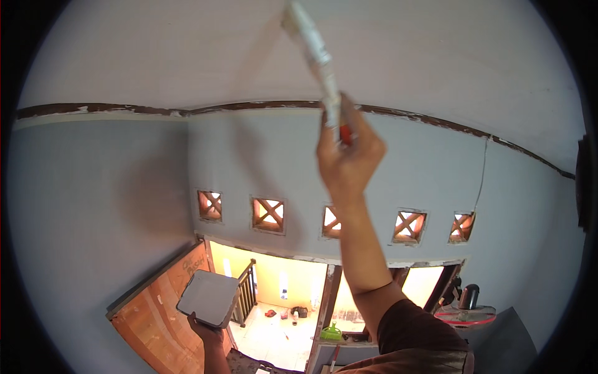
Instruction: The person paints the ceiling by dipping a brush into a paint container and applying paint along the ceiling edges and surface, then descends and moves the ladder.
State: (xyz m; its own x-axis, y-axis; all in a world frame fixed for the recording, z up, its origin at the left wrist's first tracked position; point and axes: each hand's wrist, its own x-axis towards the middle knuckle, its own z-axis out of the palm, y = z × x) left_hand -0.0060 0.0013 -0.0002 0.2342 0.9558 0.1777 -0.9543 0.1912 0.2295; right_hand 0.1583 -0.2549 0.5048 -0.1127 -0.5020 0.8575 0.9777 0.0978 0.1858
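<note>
Paintbrush (pixel 314 53), long, its handle caked in white, with a red patch at the lower end: raised overhead in the head view, slanting up and to the left, its tip touching the pale ceiling (pixel 436 56) near the top edge of the picture. Right hand (pixel 347 156): arm stretched upward from the lower edge, brown sleeve (pixel 417 336) at the shoulder, fingers closed tight around the lower end of the paintbrush, the red patch showing between them. Left hand (pixel 208 333): low in the picture, near the lower edge, fingers clamped on the underside and near edge of a flat grey board (pixel 208 298), rectangular with rounded corners, held tilted; well apart from the right hand.

Surroundings, same view. Dark brown strip (pixel 249 107), chipped and flecked with white, running along the line where ceiling meets wall (pixel 93 206); the paintbrush crosses in front of it. Wall grey-blue, with a row of five small square vents (pixel 268 214), each holding a reddish cross, lit from behind. Thin wire (pixel 483 168) hanging down the wall toward the rightmost vent. Below the vents, an open doorway (pixel 280 293), brightly lit, with an orange-brown door (pixel 162 311) swung to the left. Dark railing (pixel 247 293) just beyond the board. Small green object (pixel 331 333) by the door frame; what it is cannot be told. Fan (pixel 465 311) with a red-rimmed guard at lower right.
</note>
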